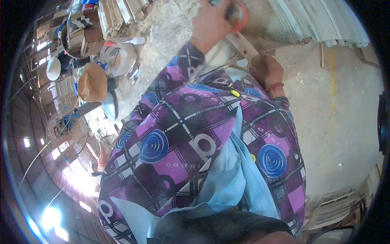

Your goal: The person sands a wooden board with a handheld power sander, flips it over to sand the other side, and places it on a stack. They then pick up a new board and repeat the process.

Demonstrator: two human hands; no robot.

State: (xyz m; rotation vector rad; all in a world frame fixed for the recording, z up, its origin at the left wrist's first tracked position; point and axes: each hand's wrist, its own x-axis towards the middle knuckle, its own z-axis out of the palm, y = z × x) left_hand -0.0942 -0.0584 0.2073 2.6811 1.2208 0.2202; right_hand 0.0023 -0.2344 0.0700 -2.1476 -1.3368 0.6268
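Observation:
My left hand (211, 24) is at the top of the view, blurred by motion. Its fingers are closed around a round, red-rimmed object (242, 17) with a greyish middle; blur hides its exact kind. Lower and to the right, my right hand (267, 71), with a red bracelet at the wrist, is closed on the near end of a pale wooden strip (243, 46). The strip slants up from it toward the red-rimmed object. A dark spot shows on its face. My right fingertips are partly hidden.
Long pale wooden strips (321, 20) lie stacked at the top right; more strips (118, 12) are at the top left. On the left are a brown hat (92, 82), a standing fan (67, 128) and a white bottle (137, 41). Concrete floor (313, 122) extends to the right.

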